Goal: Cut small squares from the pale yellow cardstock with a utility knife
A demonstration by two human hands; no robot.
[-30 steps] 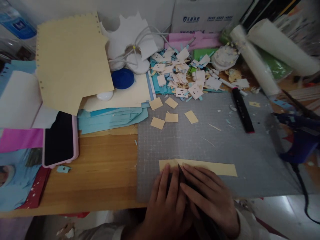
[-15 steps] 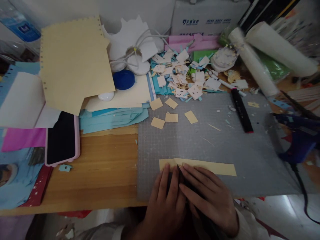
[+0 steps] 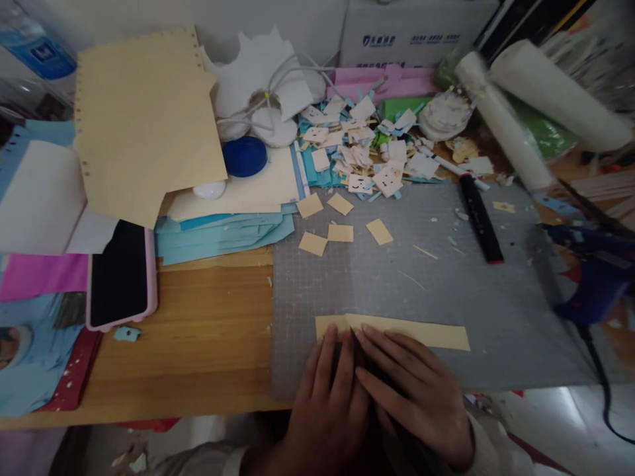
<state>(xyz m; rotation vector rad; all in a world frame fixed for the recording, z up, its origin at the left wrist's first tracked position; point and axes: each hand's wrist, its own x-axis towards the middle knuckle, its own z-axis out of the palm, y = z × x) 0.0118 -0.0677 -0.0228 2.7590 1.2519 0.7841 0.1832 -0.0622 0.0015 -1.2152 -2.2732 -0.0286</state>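
Note:
A long cream paper strip [image 3: 426, 332] lies across the lower part of the grey cutting mat [image 3: 307, 291]. My left hand [image 3: 330, 390] presses on the strip's left part, fingertips at its lower edge, over a dark object I cannot make out. Beside it my right hand [image 3: 417, 390] rests with extended fingers on the strip. A thin dark pointed thing [image 3: 354, 335] shows between the two hands; most of it is hidden. Several small cream paper rectangles [image 3: 340, 233] lie further up the mat.
Behind the mat is a pile of small paper figures [image 3: 360, 149]. A black marker [image 3: 481, 218] and a blue glue gun [image 3: 595, 271] lie right. At left are a phone [image 3: 122, 277], blue sheets [image 3: 223, 238] and a large cream sheet [image 3: 149, 125].

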